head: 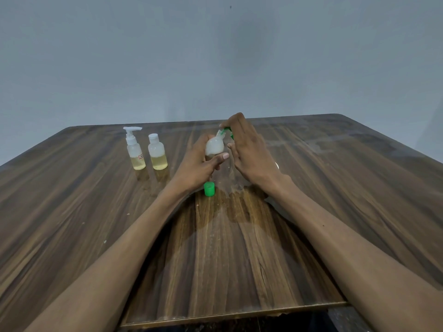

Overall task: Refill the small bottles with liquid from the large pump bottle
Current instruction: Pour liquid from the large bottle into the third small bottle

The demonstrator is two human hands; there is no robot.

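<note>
The left hand (203,161) grasps a small translucent white plastic bottle (214,146) above the middle of the brown wood-grain desk (239,248), fingers curled round its body and the thumb laid across its lower front. The bottle tilts, its neck pointing up and to the right. The right hand (249,149) pinches a green plastic part (226,132) at that neck with its fingertips; whether it is a cap or a nozzle cannot be told. A loose green plastic cap (209,189) stands on the desk just below the left hand. To the left, well apart from the hands, 2 small clear bottles stand side by side: a white-topped pump bottle (134,149) and a white-capped bottle (157,153), each holding yellowish liquid in its lower part. A wet patch (230,207) spreads on the desk near the green cap.
</note>
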